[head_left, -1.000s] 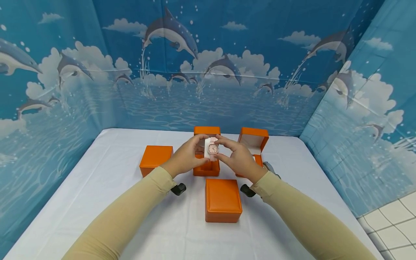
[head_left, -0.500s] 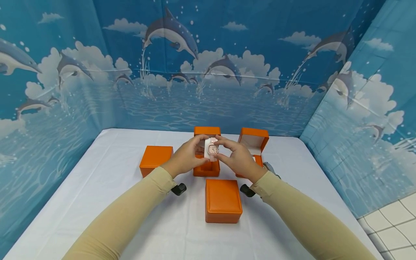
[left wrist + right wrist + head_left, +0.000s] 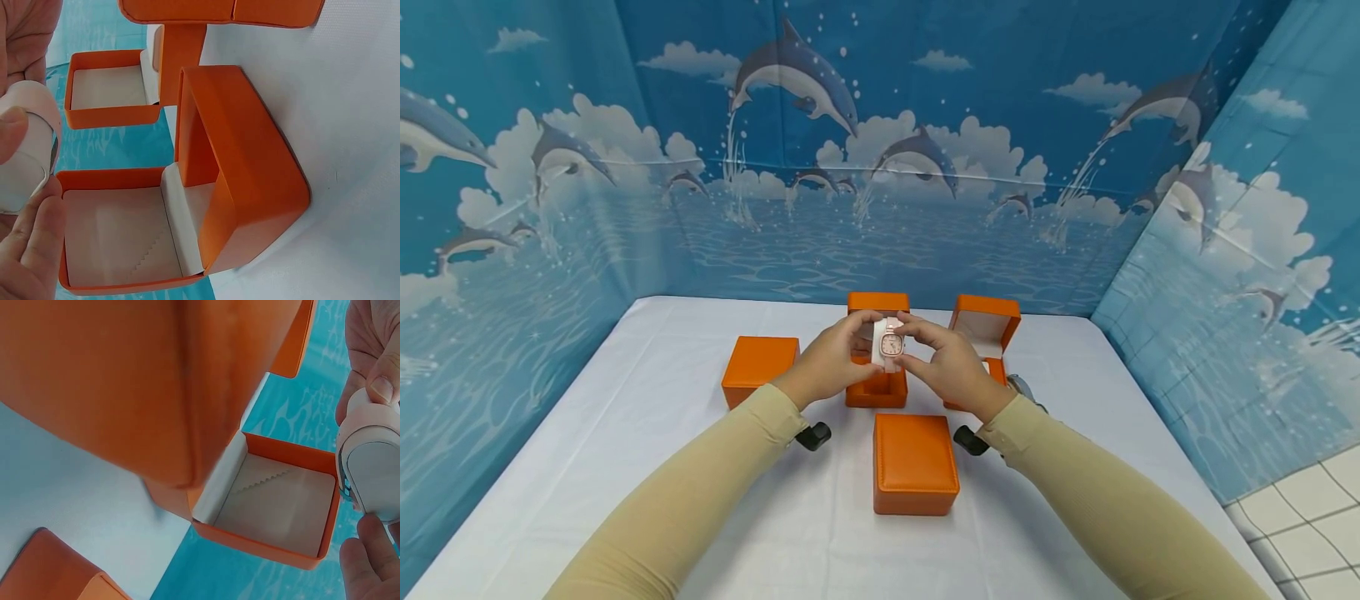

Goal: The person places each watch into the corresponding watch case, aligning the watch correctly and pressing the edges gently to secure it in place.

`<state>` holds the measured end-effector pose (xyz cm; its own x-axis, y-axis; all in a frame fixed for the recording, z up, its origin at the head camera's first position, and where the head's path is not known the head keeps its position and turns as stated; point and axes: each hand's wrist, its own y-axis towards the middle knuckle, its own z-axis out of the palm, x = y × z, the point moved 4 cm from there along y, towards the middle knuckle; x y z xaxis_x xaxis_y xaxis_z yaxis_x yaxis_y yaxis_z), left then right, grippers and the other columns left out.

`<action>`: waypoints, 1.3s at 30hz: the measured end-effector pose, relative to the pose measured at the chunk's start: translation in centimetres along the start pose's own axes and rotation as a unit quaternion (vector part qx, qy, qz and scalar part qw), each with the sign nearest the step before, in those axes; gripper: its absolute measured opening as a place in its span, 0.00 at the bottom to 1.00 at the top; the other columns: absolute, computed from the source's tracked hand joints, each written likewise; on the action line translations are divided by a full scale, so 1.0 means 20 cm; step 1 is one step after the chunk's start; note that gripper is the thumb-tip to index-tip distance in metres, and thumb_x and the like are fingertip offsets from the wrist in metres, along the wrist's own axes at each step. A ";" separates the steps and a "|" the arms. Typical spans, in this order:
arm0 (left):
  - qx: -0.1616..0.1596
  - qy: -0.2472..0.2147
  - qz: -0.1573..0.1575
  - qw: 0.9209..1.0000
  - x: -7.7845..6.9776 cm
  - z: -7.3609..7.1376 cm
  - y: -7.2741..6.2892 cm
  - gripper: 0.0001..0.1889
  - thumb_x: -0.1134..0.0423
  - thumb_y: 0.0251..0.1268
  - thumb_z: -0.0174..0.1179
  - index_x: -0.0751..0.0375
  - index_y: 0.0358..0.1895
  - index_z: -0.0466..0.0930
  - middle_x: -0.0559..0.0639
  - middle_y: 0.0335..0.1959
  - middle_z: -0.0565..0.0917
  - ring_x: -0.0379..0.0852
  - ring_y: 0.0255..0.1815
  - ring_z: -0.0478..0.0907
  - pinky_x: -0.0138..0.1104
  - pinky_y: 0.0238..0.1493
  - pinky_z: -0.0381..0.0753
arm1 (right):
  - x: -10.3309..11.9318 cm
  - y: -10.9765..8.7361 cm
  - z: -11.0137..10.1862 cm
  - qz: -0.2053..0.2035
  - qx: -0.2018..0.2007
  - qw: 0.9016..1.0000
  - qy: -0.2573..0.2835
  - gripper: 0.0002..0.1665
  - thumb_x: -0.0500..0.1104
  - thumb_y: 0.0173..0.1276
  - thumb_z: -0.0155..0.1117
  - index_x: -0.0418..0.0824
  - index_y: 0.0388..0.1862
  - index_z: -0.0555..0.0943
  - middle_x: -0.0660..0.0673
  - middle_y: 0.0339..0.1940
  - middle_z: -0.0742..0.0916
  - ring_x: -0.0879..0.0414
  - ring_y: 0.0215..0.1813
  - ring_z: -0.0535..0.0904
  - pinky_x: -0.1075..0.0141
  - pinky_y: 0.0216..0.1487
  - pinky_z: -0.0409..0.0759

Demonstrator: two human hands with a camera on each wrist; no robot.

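Note:
Both hands meet over an open orange watch box (image 3: 877, 398). A pink watch (image 3: 892, 345) with a squarish face is wrapped round a white cushion (image 3: 877, 343). My left hand (image 3: 827, 360) grips the cushion from the left, its thumb below and fingers above. From the other side my right hand (image 3: 955, 371) pinches the watch at its top and bottom. In the left wrist view the cushion (image 3: 19, 178) is seen end-on between the fingers, and the box lid (image 3: 112, 240) stands raised. In the right wrist view the cushion's flat end (image 3: 378, 478) faces the camera.
A second open box (image 3: 987, 317) stands at the back right, partly hidden by the right hand. Closed orange boxes stand at left (image 3: 762, 362) and in front (image 3: 915, 460). A greyish object (image 3: 1021, 388) lies beside the right forearm. Dolphin-print curtain (image 3: 880, 225) surrounds the white-covered table (image 3: 625, 417).

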<state>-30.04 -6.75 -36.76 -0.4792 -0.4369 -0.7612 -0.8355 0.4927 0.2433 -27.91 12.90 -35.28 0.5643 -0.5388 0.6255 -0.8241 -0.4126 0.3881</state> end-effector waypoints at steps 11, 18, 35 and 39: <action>-0.001 -0.009 -0.007 1.000 -0.01 0.00 0.00 0.40 0.66 0.67 0.73 0.56 0.79 0.63 0.52 0.65 0.79 0.48 0.60 0.84 0.41 0.65 0.85 | -0.01 0.00 0.01 0.006 0.007 1.000 0.024 0.22 0.37 0.71 0.73 0.39 0.63 0.82 0.43 0.81 0.74 0.43 0.77 0.75 0.49 0.71 0.80; -0.004 -0.006 -0.014 1.000 -0.01 0.01 0.00 0.39 0.66 0.67 0.72 0.55 0.79 0.64 0.52 0.65 0.79 0.48 0.60 0.84 0.41 0.65 0.85 | -0.02 0.00 0.01 0.014 0.012 0.999 0.044 0.21 0.36 0.72 0.72 0.39 0.63 0.82 0.43 0.81 0.74 0.44 0.78 0.75 0.52 0.72 0.79; -0.006 0.013 -0.012 1.000 -0.01 -0.01 -0.01 0.40 0.64 0.67 0.74 0.54 0.78 0.64 0.51 0.68 0.78 0.48 0.61 0.84 0.43 0.64 0.85 | -0.01 0.00 0.01 0.006 0.015 0.999 0.050 0.20 0.35 0.72 0.72 0.39 0.62 0.82 0.44 0.82 0.73 0.45 0.80 0.72 0.53 0.74 0.77; -0.002 0.010 -0.008 1.000 -0.02 -0.01 -0.01 0.39 0.64 0.66 0.74 0.54 0.78 0.64 0.51 0.68 0.78 0.48 0.61 0.83 0.42 0.64 0.85 | 0.00 0.00 0.01 0.006 0.017 0.998 0.052 0.20 0.35 0.72 0.72 0.40 0.61 0.81 0.44 0.82 0.73 0.45 0.80 0.72 0.53 0.74 0.77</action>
<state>-29.71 -6.87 -36.49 -0.4707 -0.4606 -0.7525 -0.8447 0.4816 0.2336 -27.95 12.68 -35.45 0.5451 -0.4648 0.6977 -0.8274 -0.4326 0.3582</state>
